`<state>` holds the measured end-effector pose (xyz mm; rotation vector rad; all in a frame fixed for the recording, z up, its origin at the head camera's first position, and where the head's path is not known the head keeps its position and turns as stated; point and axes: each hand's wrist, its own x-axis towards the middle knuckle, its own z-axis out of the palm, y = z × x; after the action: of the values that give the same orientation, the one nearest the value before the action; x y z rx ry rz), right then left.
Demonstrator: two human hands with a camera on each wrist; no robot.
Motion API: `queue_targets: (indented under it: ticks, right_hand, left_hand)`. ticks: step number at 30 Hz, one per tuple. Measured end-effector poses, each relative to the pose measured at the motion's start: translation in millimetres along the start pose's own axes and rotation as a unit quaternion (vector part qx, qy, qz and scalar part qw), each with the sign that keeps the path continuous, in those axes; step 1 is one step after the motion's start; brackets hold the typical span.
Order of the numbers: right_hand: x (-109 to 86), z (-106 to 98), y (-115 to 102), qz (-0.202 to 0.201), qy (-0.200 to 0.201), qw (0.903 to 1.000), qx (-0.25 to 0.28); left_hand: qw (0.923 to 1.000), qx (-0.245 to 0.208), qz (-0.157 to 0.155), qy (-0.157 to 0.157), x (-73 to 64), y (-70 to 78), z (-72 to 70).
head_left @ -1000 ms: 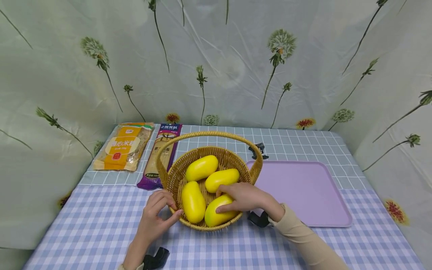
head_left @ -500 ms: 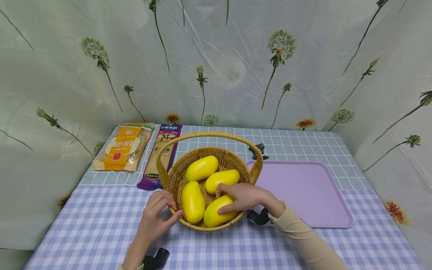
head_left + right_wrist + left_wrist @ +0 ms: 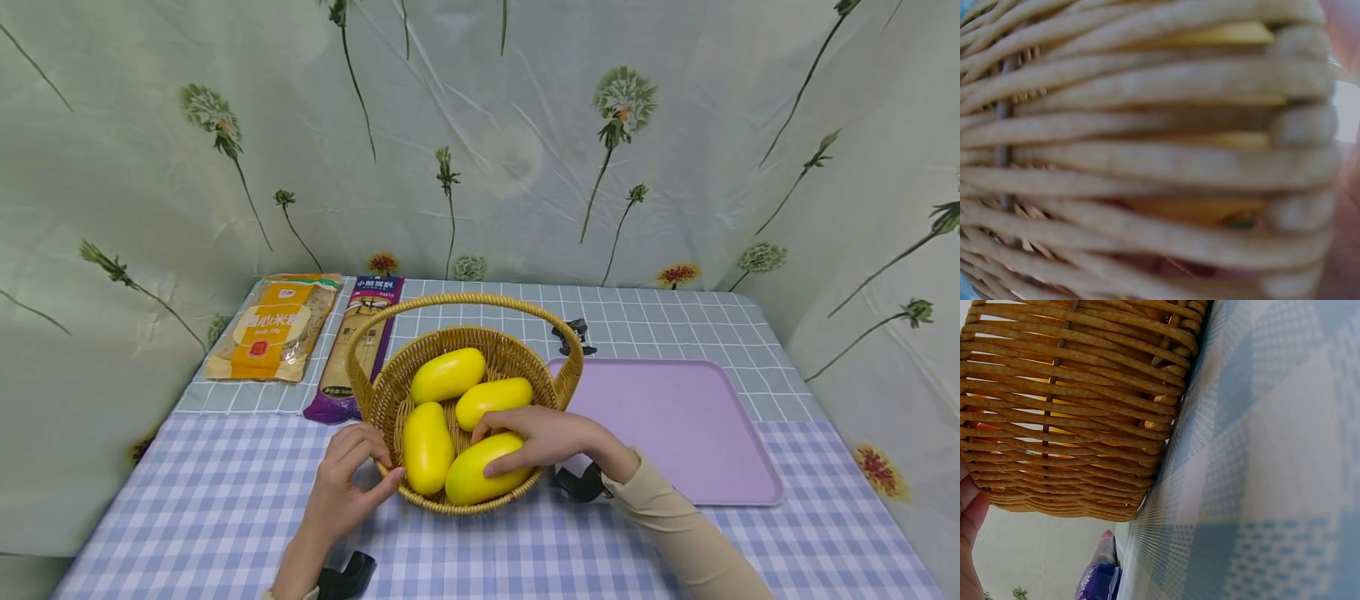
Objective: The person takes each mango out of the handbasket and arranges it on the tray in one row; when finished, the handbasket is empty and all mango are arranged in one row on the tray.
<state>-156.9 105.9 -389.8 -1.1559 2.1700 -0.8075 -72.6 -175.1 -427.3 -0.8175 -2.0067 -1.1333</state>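
Observation:
A woven wicker basket (image 3: 397,367) with a tall arched handle stands on the table and holds several yellow mangoes. My left hand (image 3: 347,475) pinches the basket's near-left rim between thumb and fingers. At the near right of the basket, my right hand (image 3: 543,437) grips a mango (image 3: 476,475), thumb on the near side and fingers over the far side. Other mangoes (image 3: 428,450) lie beside and behind it. The basket's woven side (image 3: 1066,412) fills much of the left wrist view. Blurred basket strands (image 3: 1147,162) cover most of the right wrist view, hiding the right hand's grasp.
A lilac tray (image 3: 675,433) lies right of the basket. Behind the tray's left corner sits a small black object (image 3: 573,336). A purple pasta packet (image 3: 341,375) and an orange-labelled food bag (image 3: 273,329) lie at the left. A patterned curtain (image 3: 510,167) borders the table.
My right hand has shifted the gripped mango slightly left inside the basket, close against the neighbouring mango. My left hand stays at the rim.

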Motion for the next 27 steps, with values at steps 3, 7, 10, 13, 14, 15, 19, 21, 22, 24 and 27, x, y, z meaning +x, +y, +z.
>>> queue_targets:
  ticks: [3,7,10,13,14,15,19,21,22,24,27]
  right_hand:
    - [-0.1,-1.2,0.2,-0.006,-0.003,1.0000,0.005]
    - [-0.6,-2.9,0.1,-0.010,-0.021,0.9995,0.019]
    - [-1.0,-4.2,-0.8,-0.012,-0.038,0.9985,0.037]
    - [-1.8,-4.6,-1.5,-0.007,-0.042,0.9980,0.047]
    - [-2.5,-4.4,-1.9,-0.004,-0.039,0.9981,0.048]
    - [-3.2,-4.0,-2.2,-0.003,-0.036,0.9982,0.049]
    - [-7.2,-1.5,-3.4,-0.005,-0.014,0.9979,0.063]
    - [-9.3,-0.4,-3.7,-0.012,-0.001,0.9970,0.077]
    - [-10.4,0.3,-3.7,-0.016,0.005,0.9963,0.084]
    - [-12.6,1.4,-3.6,-0.025,0.018,0.9944,0.101]
    - [-16.1,3.2,-3.8,-0.029,0.042,0.9919,0.117]
  left_hand:
    - [1.0000,-0.001,0.000,0.000,-0.1,-0.2,-0.1]
    - [1.0000,-0.001,0.000,0.000,-0.1,-0.2,-0.2]
    - [1.0000,-0.002,-0.001,-0.001,0.0,0.0,-0.5]
    - [1.0000,-0.002,-0.002,-0.003,0.1,0.5,-0.9]
    - [1.0000,-0.001,-0.002,-0.003,0.0,0.6,-0.9]
    - [1.0000,-0.001,-0.002,-0.003,0.0,0.8,-1.0]
    - [1.0000,0.003,0.001,0.000,0.3,1.3,-1.0]
    - [1.0000,0.004,0.002,0.001,0.7,1.4,-0.8]
    - [1.0000,0.003,0.003,0.001,0.9,1.4,-0.7]
    - [1.0000,0.003,0.004,0.002,1.3,1.3,-0.5]
    - [1.0000,0.001,0.004,0.002,1.8,1.3,-0.3]
